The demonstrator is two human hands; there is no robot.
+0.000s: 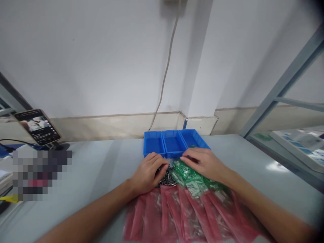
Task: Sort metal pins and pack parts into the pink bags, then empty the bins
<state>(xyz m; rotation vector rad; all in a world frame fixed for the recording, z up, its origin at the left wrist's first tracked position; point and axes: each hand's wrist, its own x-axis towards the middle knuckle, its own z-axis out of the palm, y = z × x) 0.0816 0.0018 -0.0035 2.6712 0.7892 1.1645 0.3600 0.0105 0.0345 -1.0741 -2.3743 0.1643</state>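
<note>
My left hand (147,171) is closed with its fingers curled, at the left edge of a pile of dark screws (168,179). Whatever it pinches is too small or hidden to make out. Over the green plastic packets (188,172) lies my right hand (206,163), its fingers bent down and closed near the pile's back edge; what is between them is hidden. In front of both hands several red-edged clear bags (174,216) overlap in a row, with small pieces inside. Just beyond the hands stand three blue bins (174,141), side by side.
At the left, a phone (37,127) on a stand shows a video; blurred-out items and a yellow object (9,198) lie before it. A grey metal frame (283,81) rises at the right. A cable (167,67) hangs down the wall behind the table (106,175).
</note>
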